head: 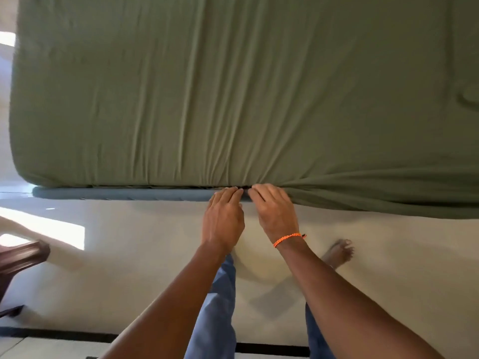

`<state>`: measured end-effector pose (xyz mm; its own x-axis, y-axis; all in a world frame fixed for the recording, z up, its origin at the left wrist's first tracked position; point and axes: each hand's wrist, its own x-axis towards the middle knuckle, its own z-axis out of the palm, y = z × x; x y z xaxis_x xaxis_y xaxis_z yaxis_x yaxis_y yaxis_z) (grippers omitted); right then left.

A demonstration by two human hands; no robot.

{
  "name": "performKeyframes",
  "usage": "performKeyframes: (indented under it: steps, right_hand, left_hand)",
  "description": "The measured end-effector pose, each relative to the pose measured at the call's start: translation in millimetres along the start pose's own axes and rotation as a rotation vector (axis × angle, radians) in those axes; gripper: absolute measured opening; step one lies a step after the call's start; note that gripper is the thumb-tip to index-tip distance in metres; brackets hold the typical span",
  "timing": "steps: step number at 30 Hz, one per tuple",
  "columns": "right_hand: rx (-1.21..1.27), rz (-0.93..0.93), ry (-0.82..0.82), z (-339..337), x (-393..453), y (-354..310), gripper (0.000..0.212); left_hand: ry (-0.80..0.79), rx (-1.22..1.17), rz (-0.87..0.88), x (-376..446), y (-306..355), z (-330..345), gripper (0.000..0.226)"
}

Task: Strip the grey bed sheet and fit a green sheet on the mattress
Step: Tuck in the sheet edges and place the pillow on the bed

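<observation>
Two hands are meeting at the lower edge of the green sheet (233,86), centre of the frame — the left hand (223,218) and the right hand (274,213), fingertips curling under the hem; whether they are pinching cloth cannot be told. Green fabric is covering the mattress across the upper frame, above a blue-grey bed base (116,194). An orange bracelet (289,239) is circling the right wrist.
</observation>
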<state>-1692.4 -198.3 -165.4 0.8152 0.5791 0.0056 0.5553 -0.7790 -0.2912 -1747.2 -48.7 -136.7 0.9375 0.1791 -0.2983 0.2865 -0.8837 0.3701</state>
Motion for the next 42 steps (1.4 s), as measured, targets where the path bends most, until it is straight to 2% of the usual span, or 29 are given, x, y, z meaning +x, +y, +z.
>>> performKeyframes:
  steps: [4, 5, 7, 10, 12, 14, 17, 21, 23, 26, 30, 33, 35, 37, 42]
  right_hand:
    - [-0.156, 0.393, -0.05, -29.0, -42.0, 73.9, 0.056]
    - [-0.191, 0.434, -0.052, -35.7, -51.3, 94.8, 0.061]
    - [-0.261, 0.375, -0.07, -49.0, -65.0, 133.0, 0.064]
    - [-0.298, 0.139, -0.136, -58.8, -71.1, 169.2, 0.06]
    - [-0.242, 0.03, -0.144, -62.4, -70.6, 185.4, 0.054]
    - [-0.144, -0.012, -0.133, -65.6, -67.8, 196.3, 0.04]
    - [-0.035, 0.0, -0.139, -69.5, -61.1, 203.8, 0.015]
    - [0.051, 0.094, -0.013, -80.2, -41.4, 199.5, 0.012]
    - [-0.003, 0.124, 0.078, -86.0, -24.2, 192.2, 0.015]
    - [-0.132, 0.147, 0.151, -84.9, 0.2, 187.0, 0.02]
    - [-0.179, 0.131, 0.04, -70.3, -6.4, 192.6, 0.021]
    - [-0.091, 0.093, -0.021, -62.7, -45.2, 191.7, 0.027]
    - [-0.029, 0.11, -0.043, -59.7, -70.0, 191.8, 0.032]
    - [0.006, 0.147, -0.059, -59.3, -82.1, 191.1, 0.035]
    - [-0.033, 0.208, -0.197, -76.6, -73.9, 183.3, 0.028]
  left_hand:
    - [-0.012, -0.006, -0.004, 15.1, 47.1, 23.0, 0.033]
    - [-0.002, -0.001, 0.0, 19.0, 56.0, 24.6, 0.028]
    - [-0.015, 0.044, 0.04, 24.1, 74.6, 28.2, 0.025]
    - [-0.059, 0.135, 0.158, 26.2, 99.0, 36.0, 0.043]
    - [-0.069, 0.197, 0.235, 27.3, 115.9, 40.6, 0.058]
    - [-0.063, 0.231, 0.271, 33.3, 127.6, 44.3, 0.057]
    - [-0.075, 0.19, 0.261, 49.4, 135.7, 46.1, 0.044]
    - [-0.19, -0.145, 0.005, 76.2, 136.6, 33.8, 0.022]
    - [-0.073, -0.209, -0.057, 86.0, 143.0, 29.2, 0.015]
    - [0.078, -0.043, -0.031, 89.0, 160.3, 33.5, 0.013]
    - [0.121, 0.132, 0.072, 71.4, 167.4, 55.2, 0.025]
    - [0.096, 0.124, 0.13, 48.6, 166.3, 67.7, 0.027]
    - [0.072, 0.103, 0.144, 34.8, 164.0, 72.6, 0.02]
    - [0.057, 0.093, 0.155, 25.1, 162.7, 73.0, 0.022]
    - [-0.068, 0.097, 0.108, 30.0, 172.7, 57.4, 0.022]
